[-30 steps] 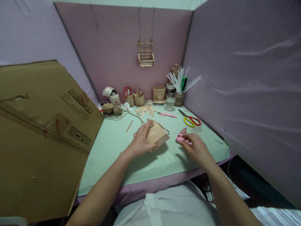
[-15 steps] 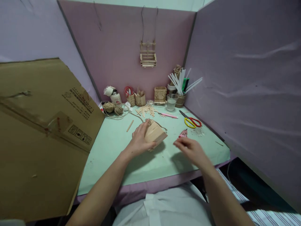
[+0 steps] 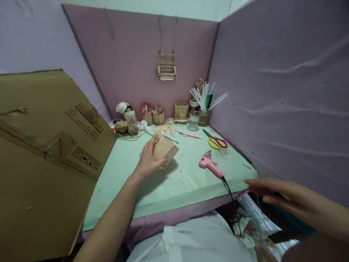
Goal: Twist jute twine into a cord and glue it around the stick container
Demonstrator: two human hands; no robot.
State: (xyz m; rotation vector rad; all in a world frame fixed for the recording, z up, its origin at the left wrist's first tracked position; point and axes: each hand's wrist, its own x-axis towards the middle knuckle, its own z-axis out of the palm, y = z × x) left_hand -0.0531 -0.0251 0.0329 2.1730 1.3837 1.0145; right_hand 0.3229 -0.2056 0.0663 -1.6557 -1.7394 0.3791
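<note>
My left hand grips a small box of wooden craft sticks, fingers over its far side and thumb along the near side. The box is tilted on the green-covered table. A length of twine runs behind it. Past the table's right front corner is my right hand, its fingers stretched out and the thumb apart, with nothing visible in it. A pink glue gun lies on its side between the two hands, and its black cord hangs over the front edge.
Red-and-yellow scissors and a pink pen-like tool lie farther back, near loose craft sticks. Twine balls, a clear cup and stick holders line the rear. A large cardboard sheet stands at left.
My right hand has swung right from beside the glue gun to beyond the table edge, uncovering the gun. My left hand still holds the box; the view has shifted slightly.
</note>
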